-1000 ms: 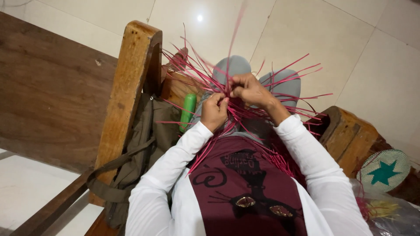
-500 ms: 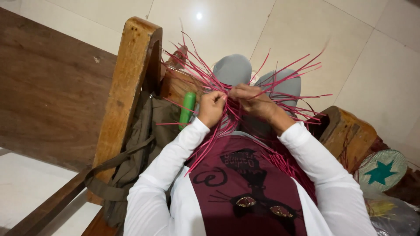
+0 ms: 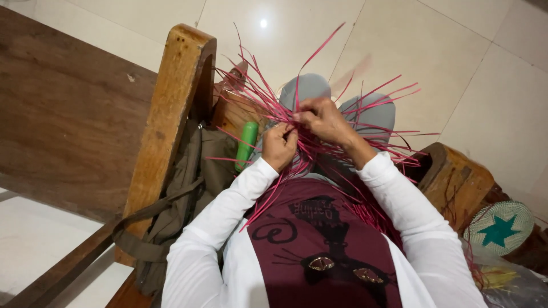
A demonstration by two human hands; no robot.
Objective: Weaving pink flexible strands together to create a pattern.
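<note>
A bundle of thin pink strands [image 3: 342,122] fans out over my lap, above my grey-trousered knees. My left hand [image 3: 278,146] pinches strands near the middle of the bundle, fingers curled shut. My right hand [image 3: 322,117] sits just above and to the right of it, fingers closed on other strands, almost touching the left hand. Both arms wear white sleeves over a maroon top. The woven core between the hands is hidden by my fingers.
I sit on a wooden bench whose armrest [image 3: 171,114] rises at my left. An olive bag [image 3: 182,211] and a green tube [image 3: 246,145] lie beside it. A wooden armrest [image 3: 456,182] and a round woven piece with a teal star [image 3: 499,228] are at right. White tiled floor lies beyond.
My hands have shifted slightly among the strands, the right hand rising a little above the left. The strands have swayed with them.
</note>
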